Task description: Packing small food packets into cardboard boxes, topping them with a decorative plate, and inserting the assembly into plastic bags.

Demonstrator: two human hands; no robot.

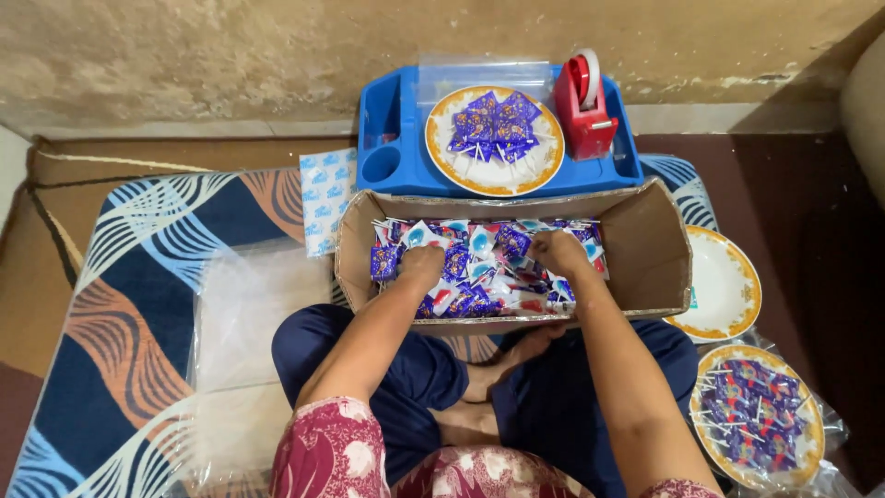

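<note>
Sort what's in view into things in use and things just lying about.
In use: left hand and right hand, both in the wrapped lollipops inside the cardboard box.

Lying about: blue tray, red tape dispenser, empty plate, clear bags.

Head view, steeply down, close.

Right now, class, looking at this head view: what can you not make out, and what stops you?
- Fingertips of the left hand and right hand: buried among the wrapped sweets, so grip unclear.
- Cardboard box floor: covered by sweets.
- Lower plate of lollipops: partly hidden by the right forearm.
- Wrapper print: too small.
</note>
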